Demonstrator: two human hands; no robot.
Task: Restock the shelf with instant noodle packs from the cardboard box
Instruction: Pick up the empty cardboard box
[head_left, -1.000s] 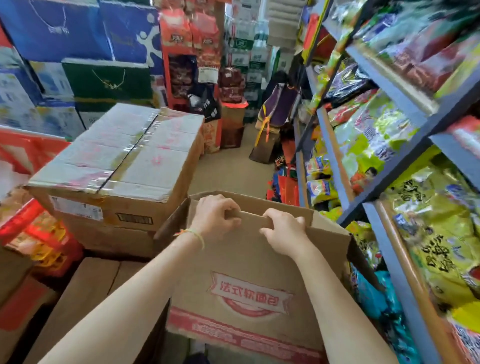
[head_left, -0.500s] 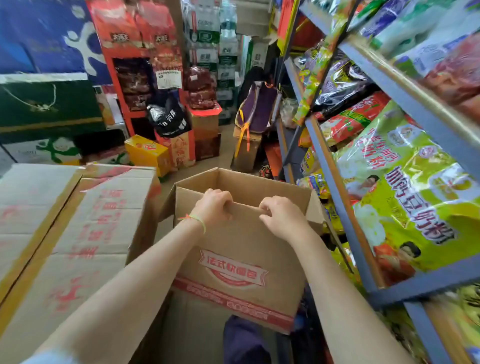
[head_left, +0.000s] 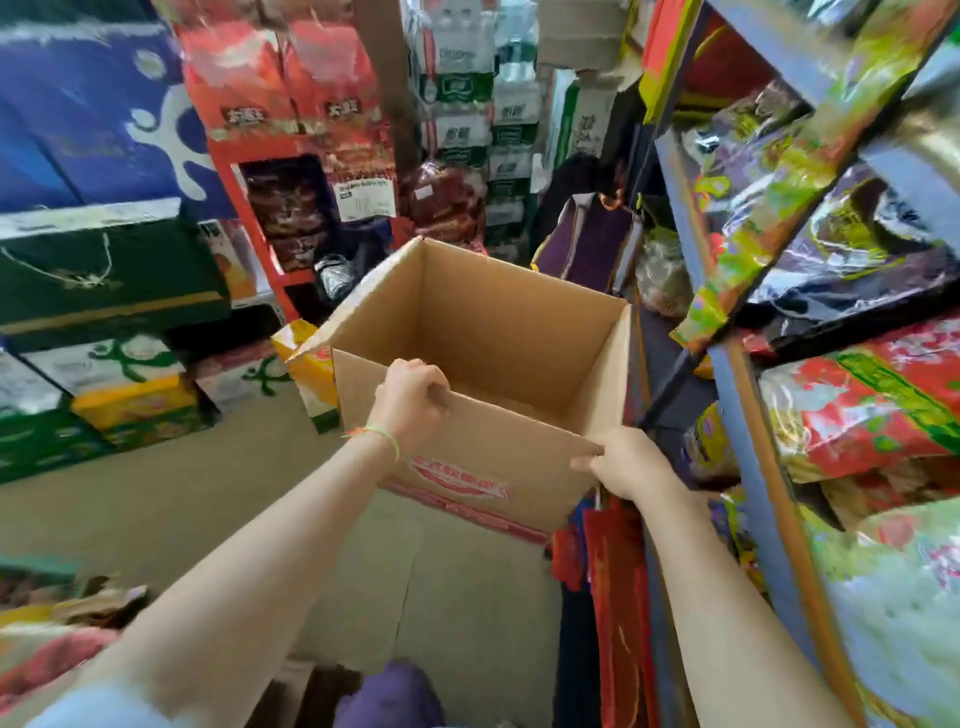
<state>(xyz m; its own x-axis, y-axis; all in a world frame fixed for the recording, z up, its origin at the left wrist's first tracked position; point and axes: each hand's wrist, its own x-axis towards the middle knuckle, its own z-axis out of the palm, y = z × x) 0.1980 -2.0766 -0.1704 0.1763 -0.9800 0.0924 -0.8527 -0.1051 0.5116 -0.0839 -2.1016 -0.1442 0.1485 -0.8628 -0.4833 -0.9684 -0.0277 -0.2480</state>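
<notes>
An open brown cardboard box (head_left: 498, 332) with a red logo on its near side hangs in front of me above the floor. What I see of its inside is bare cardboard; the bottom is partly hidden. My left hand (head_left: 410, 405) grips the near top edge at its left part. My right hand (head_left: 623, 462) pinches the near right corner. The blue metal shelf (head_left: 737, 395) rises on the right, packed with bright green, red and purple food packs (head_left: 862, 415).
A sealed cardboard carton (head_left: 441, 587) lies below the held box. Stacked blue, green and yellow cartons (head_left: 104, 270) line the left. A red display stand (head_left: 291, 171) and water-bottle cases (head_left: 462, 104) fill the back. A purple bag (head_left: 587, 239) hangs by the shelf. Red bags (head_left: 613, 587) stand low.
The box has risen and tipped so that its inside shows. My right hand slid from the middle of the near edge to the right corner. The view swung away from the large carton on the left.
</notes>
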